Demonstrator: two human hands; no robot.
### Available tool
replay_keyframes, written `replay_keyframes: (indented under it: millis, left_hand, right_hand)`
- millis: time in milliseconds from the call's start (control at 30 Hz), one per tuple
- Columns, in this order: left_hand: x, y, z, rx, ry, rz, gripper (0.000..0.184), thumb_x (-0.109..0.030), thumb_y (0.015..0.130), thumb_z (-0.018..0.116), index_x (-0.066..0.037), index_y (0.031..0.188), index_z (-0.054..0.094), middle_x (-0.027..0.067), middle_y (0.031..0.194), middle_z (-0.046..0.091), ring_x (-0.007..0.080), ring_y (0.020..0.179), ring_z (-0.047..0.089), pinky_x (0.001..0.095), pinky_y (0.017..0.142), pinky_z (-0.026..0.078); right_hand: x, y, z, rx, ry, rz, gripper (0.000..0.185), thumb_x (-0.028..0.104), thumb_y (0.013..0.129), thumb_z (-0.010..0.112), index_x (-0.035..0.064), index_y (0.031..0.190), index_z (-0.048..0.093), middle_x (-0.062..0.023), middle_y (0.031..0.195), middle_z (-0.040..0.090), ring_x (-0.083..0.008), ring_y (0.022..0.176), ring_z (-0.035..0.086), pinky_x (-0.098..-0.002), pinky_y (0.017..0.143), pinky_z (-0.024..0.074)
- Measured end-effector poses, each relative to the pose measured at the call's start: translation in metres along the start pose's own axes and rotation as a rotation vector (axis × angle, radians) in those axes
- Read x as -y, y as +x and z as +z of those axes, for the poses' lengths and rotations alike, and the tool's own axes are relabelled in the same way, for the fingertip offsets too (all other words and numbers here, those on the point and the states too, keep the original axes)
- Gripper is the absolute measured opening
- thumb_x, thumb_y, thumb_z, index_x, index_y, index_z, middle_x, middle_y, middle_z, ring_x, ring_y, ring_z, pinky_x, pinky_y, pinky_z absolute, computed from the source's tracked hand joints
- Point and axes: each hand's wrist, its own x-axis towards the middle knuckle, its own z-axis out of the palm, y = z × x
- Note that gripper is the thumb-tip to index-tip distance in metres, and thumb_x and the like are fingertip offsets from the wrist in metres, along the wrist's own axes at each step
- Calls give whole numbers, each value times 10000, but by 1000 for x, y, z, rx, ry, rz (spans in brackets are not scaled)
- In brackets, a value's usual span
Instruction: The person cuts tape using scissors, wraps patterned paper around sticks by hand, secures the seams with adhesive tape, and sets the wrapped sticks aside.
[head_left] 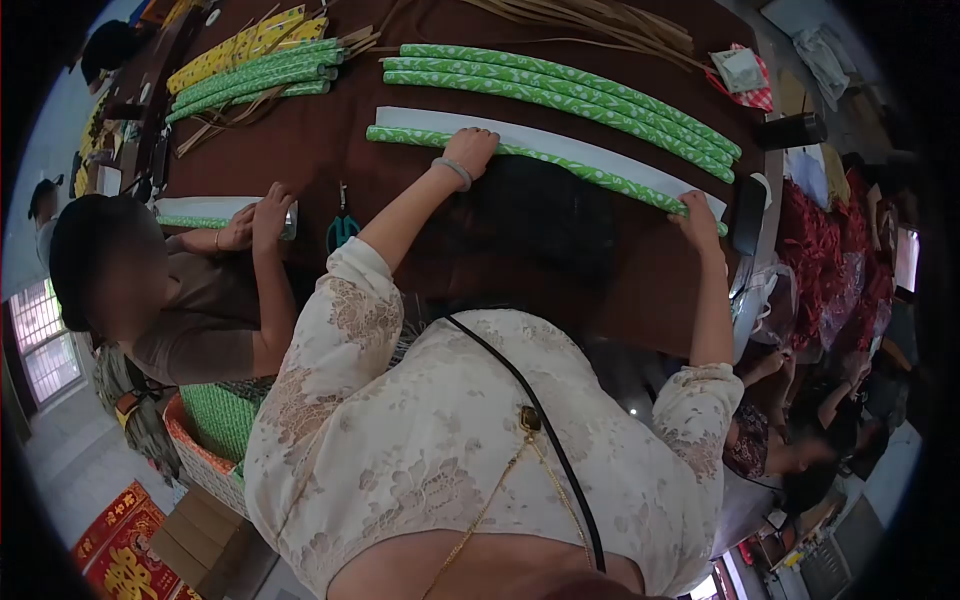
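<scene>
A long, partly rolled sheet of green-and-white patterned paper (pixel 560 166) lies across the brown table, a strip of its white underside showing along the far edge. My left hand (pixel 470 151) is closed over the rolled edge, left of the middle. At the right end, the fingers of my right hand (pixel 698 216) are closed around the same roll. Just beyond it rest several finished-looking green rolls (pixel 560 92), side by side. A black sheet or cloth (pixel 530 215) lies on the table between my arms and the roll.
Teal-handled scissors (pixel 342 228) lie left of my left forearm. A co-worker's hands (pixel 255 218) press on another green sheet. Green rolls (pixel 255 85), yellow patterned rolls (pixel 245 45) and brown strips (pixel 590 22) lie farther back. A dark case (pixel 747 215) sits by the right edge.
</scene>
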Motion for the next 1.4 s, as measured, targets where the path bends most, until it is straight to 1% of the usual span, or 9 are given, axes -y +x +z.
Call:
replay_keyframes:
  millis: [67, 167, 333, 567, 633, 767, 1000, 1100, 1400]
  left_hand:
    - [-1, -3, 0, -63, -1, -5, 207, -67, 673, 583, -45, 868, 517, 116, 840, 584, 272, 832, 565, 357, 724, 458]
    - [-6, -7, -2, -5, -56, -82, 313, -11, 669, 540, -48, 976, 493, 135, 854, 585, 296, 807, 559, 384, 729, 441]
    - [1, -12, 13, -299, -120, 18, 234, -8, 730, 434, -67, 939, 520, 108, 866, 594, 304, 794, 561, 383, 697, 446]
    - [3, -11, 12, -256, -140, 38, 226, -34, 749, 433, -79, 951, 522, 104, 895, 587, 293, 797, 561, 385, 695, 447]
    - [1, -11, 9, -195, -51, -4, 214, -68, 767, 426, -78, 950, 536, 84, 922, 590, 251, 847, 570, 353, 742, 447]
    - [1, -11, 7, -202, -56, 19, 252, -22, 746, 447, -71, 982, 520, 92, 994, 560, 261, 912, 542, 357, 763, 444]
    - [8, -11, 1, -153, -108, 76, 290, -9, 729, 460, -70, 1008, 514, 98, 1040, 525, 280, 960, 511, 364, 784, 436]
    - [9, -13, 2, -143, -144, 75, 321, -26, 735, 429, -63, 1045, 501, 124, 1031, 522, 304, 950, 501, 375, 800, 420]
    - [13, -27, -6, -233, -223, 73, 415, -41, 698, 531, -37, 1108, 467, 134, 1120, 478, 306, 1033, 456, 368, 880, 379]
  right_hand:
    - [2, 0, 0, 6, -18, 15, 347, 117, 627, 696, 30, 917, 527, -103, 962, 478, -308, 873, 511, -371, 731, 427]
    - [6, 0, 3, 4, -53, 45, 352, 119, 621, 698, 30, 919, 531, -99, 973, 476, -307, 884, 509, -376, 734, 430]
    - [5, -5, 10, -28, -138, 63, 382, 150, 633, 702, 53, 961, 532, -85, 1014, 460, -306, 858, 504, -409, 771, 404]
    - [24, -15, 14, -72, -302, 126, 415, 144, 655, 683, 83, 1026, 507, -73, 1056, 455, -281, 981, 475, -470, 902, 332]
    - [41, -21, 19, -180, -318, 113, 417, 133, 688, 646, 94, 1071, 486, -70, 1081, 448, -264, 1043, 448, -495, 947, 281]
    - [81, -33, 25, -298, -259, 94, 359, 158, 755, 573, 104, 1098, 481, -73, 1101, 453, -265, 1043, 444, -477, 945, 290]
    - [130, -69, 38, -478, 30, 43, 195, 147, 804, 527, 89, 988, 558, -54, 1024, 518, -237, 968, 495, -398, 920, 336]
    - [127, -88, 50, -537, 167, 138, 162, 133, 816, 505, 74, 940, 590, -66, 981, 557, -248, 916, 522, -358, 830, 387]
    - [106, -137, 80, -490, 235, 332, 167, 92, 812, 483, 58, 944, 579, -83, 1022, 535, -252, 946, 506, -344, 820, 389]
